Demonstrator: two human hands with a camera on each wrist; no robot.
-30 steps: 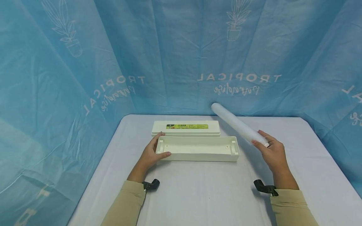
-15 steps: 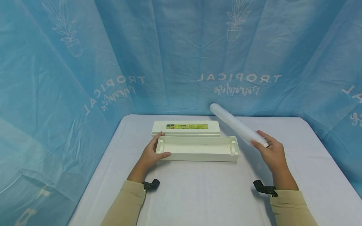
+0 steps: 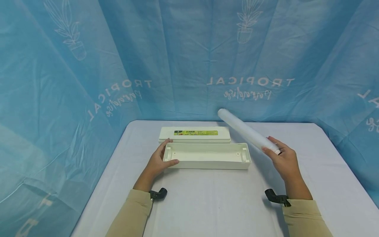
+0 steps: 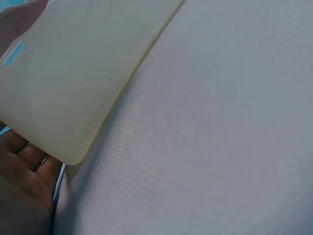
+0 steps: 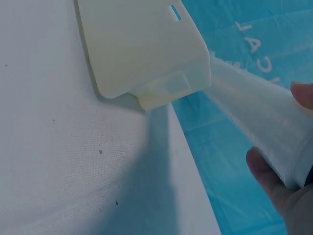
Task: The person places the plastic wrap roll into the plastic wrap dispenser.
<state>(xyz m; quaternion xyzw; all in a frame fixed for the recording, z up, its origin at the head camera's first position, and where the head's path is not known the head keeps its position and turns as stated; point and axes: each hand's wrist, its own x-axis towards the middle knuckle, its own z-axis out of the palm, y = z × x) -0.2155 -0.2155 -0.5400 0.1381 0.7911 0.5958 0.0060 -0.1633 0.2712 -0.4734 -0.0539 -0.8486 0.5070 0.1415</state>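
Note:
A long cream plastic box sits on the white table with its hollow side up, holders at both inner ends. My left hand grips its left end, thumb on the front wall and fingers behind. In the right hand is a roll of plastic wrap, held near its lower right end. The roll slants up and to the left, above the table and apart from the box. Behind the box lies its cream lid with a yellow-green label. In the right wrist view the roll passes behind the box's end.
The white tablecloth covers the table, whose back edge meets a blue printed curtain. Curtains also hang at both sides. A black wrist camera is strapped to the left wrist, another black wrist camera to the right.
The right hand and the roll of plastic wrap have shifted slightly to the left. The left hand, the box and the lid have stayed in place.

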